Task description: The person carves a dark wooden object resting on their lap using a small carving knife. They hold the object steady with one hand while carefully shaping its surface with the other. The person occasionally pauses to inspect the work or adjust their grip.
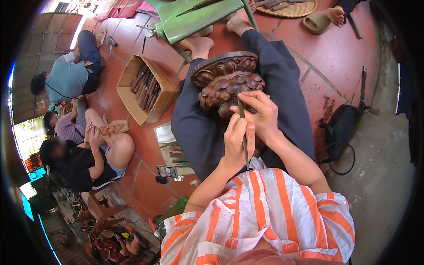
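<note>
A dark brown wood carving (229,84) with rounded, petal-like tiers and a flat round end rests between my legs, tilted. My left hand (237,139) is closed around the lower part of a slim, dull metal file (241,106). Higher up, my right hand (261,114) pinches the same file near its upper end, by the near part of the carving. The file's lower end points back toward my striped shirt (260,212). Whether its tip touches the wood I cannot tell.
Beyond my feet stands a green stool (190,20) with a long tool on it. A cardboard box (128,104) of wooden-handled tools, a phone (166,171) and files on a sheet lie left. Co-workers sit farther left; one holds a lighter carving (114,128). A black bag (342,130) lies right.
</note>
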The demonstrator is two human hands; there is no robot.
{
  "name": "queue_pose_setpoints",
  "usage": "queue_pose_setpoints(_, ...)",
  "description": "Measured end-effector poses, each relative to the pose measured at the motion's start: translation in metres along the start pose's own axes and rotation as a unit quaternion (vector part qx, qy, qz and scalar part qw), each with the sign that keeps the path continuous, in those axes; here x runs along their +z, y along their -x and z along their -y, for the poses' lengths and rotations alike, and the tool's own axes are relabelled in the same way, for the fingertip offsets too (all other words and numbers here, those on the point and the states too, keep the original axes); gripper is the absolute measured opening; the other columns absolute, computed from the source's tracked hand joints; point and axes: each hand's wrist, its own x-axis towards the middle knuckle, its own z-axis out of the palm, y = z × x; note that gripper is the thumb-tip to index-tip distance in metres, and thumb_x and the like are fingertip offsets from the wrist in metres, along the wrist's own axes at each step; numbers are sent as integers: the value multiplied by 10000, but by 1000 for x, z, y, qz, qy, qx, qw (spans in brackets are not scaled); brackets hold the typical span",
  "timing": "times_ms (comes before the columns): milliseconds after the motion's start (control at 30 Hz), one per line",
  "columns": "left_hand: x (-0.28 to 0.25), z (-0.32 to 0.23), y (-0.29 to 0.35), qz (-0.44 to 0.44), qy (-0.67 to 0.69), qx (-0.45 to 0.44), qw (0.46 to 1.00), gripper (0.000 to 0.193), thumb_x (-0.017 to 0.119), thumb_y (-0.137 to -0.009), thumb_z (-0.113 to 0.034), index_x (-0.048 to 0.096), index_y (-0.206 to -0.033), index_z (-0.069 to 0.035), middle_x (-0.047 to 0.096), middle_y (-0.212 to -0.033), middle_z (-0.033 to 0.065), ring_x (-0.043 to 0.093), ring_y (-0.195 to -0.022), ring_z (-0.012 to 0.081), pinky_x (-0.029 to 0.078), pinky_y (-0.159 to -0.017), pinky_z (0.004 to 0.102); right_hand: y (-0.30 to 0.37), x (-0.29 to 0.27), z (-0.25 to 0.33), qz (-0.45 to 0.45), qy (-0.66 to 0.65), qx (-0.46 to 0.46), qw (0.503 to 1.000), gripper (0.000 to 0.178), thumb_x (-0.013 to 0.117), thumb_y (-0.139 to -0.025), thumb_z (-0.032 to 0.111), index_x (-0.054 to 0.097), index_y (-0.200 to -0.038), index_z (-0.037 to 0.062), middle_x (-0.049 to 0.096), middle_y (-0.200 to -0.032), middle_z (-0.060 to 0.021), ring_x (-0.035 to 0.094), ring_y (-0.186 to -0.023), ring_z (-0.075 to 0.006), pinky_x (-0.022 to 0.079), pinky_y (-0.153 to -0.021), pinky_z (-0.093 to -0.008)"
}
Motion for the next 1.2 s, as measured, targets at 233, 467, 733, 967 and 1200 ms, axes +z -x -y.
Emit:
queue_pose_setpoints(233, 6, 4, -4, -18, -20, -2, 1000, 240, 443, -973, -123, 484, -795, 33, 464, -759, 189, 473, -645, 338, 396, -589, 406, 0, 7, -5, -5, 37, -25, 999, 306, 826, -653, 177, 715, -889, 18, 676, -875, -75, 654, -750, -239, 522, -639, -315)
queue_pose_setpoints(467, 7, 3, -5, 4, -37, 1, 999, 231, 462, -956, -95, 454, -764, 32, 423, -733, 174, 437, -606, 311, 369, -552, 398, -7, 3, -7, -10, 45, -54, 997, 313, 823, -665, 170, 711, -913, 14, 670, -868, -85, 646, -737, -249, 519, -646, -328)
queue_pose_setpoints(733, 2, -2, -3, 16, -65, 32, 997, 188, 478, -927, -42, 463, -754, 32, 429, -743, 179, 449, -611, 325, 377, -551, 403, 0, 2, -1, -12, 26, -52, 998, 312, 818, -661, 145, 703, -918, 9, 666, -872, -95, 641, -740, -256, 517, -644, -333)
queue_pose_setpoints(967, 0, -2, -3, 35, -83, 10, 996, 210, 480, -936, -47, 462, -741, 28, 430, -734, 184, 449, -610, 328, 389, -558, 402, 6, 6, -3, 12, 5, -12, 1000, 312, 806, -658, 98, 697, -932, -6, 662, -880, -100, 633, -767, -248, 519, -656, -328)
queue_pose_setpoints(1200, -2, -6, -16, 46, -43, -35, 997, 188, 449, -939, -37, 469, -767, 38, 446, -740, 195, 456, -636, 351, 413, -606, 408, -2, 4, 1, 7, 33, 3, 999, 302, 799, -655, 35, 687, -929, -28, 652, -876, -124, 644, -787, -263, 522, -667, -330)
